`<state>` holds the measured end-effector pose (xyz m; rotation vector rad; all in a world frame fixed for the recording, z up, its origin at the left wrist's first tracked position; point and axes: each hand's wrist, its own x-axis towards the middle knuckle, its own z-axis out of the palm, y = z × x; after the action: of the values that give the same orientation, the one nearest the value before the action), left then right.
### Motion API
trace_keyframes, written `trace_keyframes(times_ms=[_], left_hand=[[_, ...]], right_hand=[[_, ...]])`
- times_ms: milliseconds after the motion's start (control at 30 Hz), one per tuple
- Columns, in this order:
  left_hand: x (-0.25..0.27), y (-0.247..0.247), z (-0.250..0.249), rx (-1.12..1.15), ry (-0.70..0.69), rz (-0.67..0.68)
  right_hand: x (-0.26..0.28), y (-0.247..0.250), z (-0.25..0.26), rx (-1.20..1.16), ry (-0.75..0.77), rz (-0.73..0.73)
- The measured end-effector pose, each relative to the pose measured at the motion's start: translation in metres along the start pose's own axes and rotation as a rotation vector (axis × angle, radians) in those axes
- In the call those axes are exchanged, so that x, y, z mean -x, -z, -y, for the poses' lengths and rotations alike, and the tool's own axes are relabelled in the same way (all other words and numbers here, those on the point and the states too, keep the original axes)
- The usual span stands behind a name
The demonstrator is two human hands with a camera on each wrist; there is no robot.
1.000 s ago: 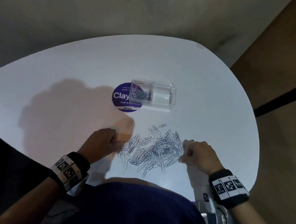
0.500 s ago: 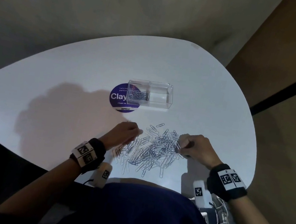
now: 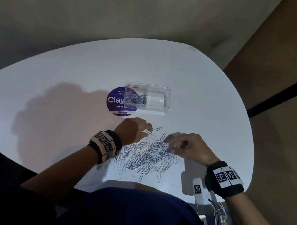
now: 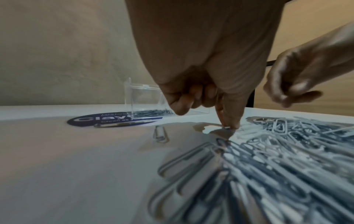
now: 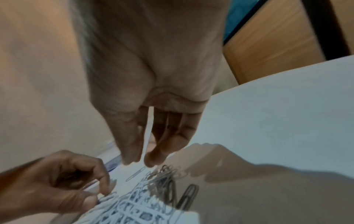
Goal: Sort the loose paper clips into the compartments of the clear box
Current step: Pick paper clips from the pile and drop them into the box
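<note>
Both hands have pushed forward since a second ago, off the near flanks of the paper clip pile [image 3: 148, 155] and up to its far edge, the left hand [image 3: 134, 130] travelling furthest toward the clear box [image 3: 146, 99].

From the head camera: the box sits on the white table [image 3: 72, 73], overlapping a round purple sticker [image 3: 115, 100]. Its left compartment holds a small cluster of clips, its right one looks bare. The right hand [image 3: 189, 147] hovers curled at the pile's far right edge. Most clips are still unsorted.

Left wrist view now: index finger and thumb come down together on a pale clip at the pile's fringe, the other fingers tucked under. A lone clip [image 4: 160, 134] lies apart, toward the sticker. Clips here overlap heavily, so lifting one could drag hooked neighbours along and scatter them.

Right wrist view, and it's blurry: thumb and fingers hang extended just above a dark tangle of clips [image 5: 166, 174], tips slightly apart. Holding nothing, as far as I can tell. A loose pinch on thin wire risks a drop before the box.
</note>
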<state>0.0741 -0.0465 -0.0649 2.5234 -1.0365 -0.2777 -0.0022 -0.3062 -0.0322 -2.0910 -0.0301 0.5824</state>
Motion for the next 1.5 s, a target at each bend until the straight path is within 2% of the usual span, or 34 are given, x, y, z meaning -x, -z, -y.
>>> trace_keyframes(times_ms=[133, 300, 433, 567, 800, 1000, 1100, 1200, 1367, 1500], left_hand=[[0.003, 0.003, 0.0, 0.038, 0.122, 0.115], [0.012, 0.004, -0.003, 0.046, 0.208, 0.149], [0.015, 0.004, -0.004, 0.105, 0.229, 0.078], [0.013, 0.002, -0.008, 0.087, 0.27, 0.014], [0.005, 0.0, -0.019, 0.083, 0.295, 0.09], [0.002, 0.0, -0.016, 0.415, 0.433, 0.069], [-0.001, 0.014, -0.015, 0.77, 0.586, 0.146], [0.001, 0.023, -0.012, 1.029, 0.61, 0.146], [0.008, 0.025, -0.009, 1.089, 0.543, 0.158], [0.011, 0.021, -0.005, 1.173, 0.599, 0.167]], right_hand=[[-0.025, -0.001, 0.006, 0.225, 0.06, -0.144], [-0.053, -0.016, 0.022, 0.437, 0.144, -0.182], [-0.067, -0.028, 0.03, 0.621, 0.162, -0.105], [-0.074, -0.028, 0.03, 0.643, 0.122, -0.079], [-0.081, -0.028, 0.034, 0.602, 0.04, 0.017], [-0.077, -0.032, 0.035, 0.531, 0.013, 0.002], [-0.076, -0.032, 0.035, 0.5, 0.012, -0.048], [-0.076, -0.032, 0.036, 0.506, 0.004, -0.12], [-0.074, -0.031, 0.027, 0.345, -0.083, -0.347], [-0.078, -0.033, 0.022, 0.372, -0.097, -0.374]])
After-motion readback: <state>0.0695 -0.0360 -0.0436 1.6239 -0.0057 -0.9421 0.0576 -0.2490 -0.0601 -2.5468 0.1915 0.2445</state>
